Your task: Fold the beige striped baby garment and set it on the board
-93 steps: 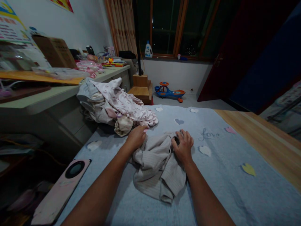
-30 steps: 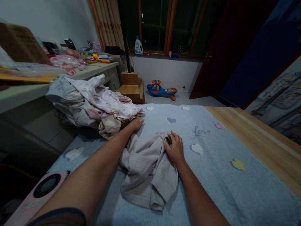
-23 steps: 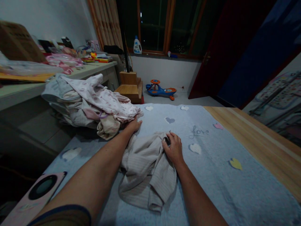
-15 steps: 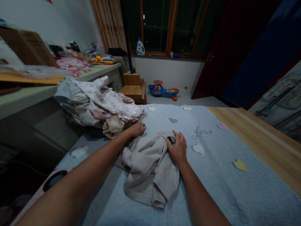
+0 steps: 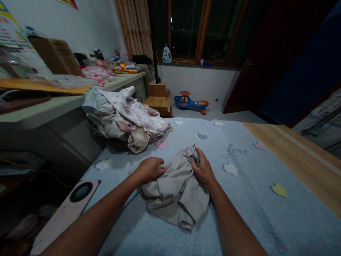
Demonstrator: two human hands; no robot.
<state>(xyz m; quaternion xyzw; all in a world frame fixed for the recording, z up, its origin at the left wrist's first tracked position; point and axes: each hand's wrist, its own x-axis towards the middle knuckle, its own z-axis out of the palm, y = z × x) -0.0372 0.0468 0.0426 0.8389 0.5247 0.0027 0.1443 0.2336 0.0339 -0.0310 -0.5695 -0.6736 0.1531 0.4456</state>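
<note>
Left hand (image 5: 148, 170) back on the grey ribbed cloth (image 5: 170, 199), grip clamped there like right hand (image 5: 204, 169)

A heap of pale baby clothes (image 5: 125, 117) lies on the edge of a light-blue heart-patterned blanket (image 5: 266, 217), just beside a long desk (image 5: 48, 106). Beyond stand wooden steps (image 5: 157, 100) and a blue ride-on toy (image 5: 191, 104), with a detergent bottle (image 5: 167, 54) on the windowsill (image 5: 213, 65).

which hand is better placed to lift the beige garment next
Probably the right hand: it clasps the raised fold of the beige garment, which gives it a hold, while the left hand seems to lie on the garment's left side.
</note>
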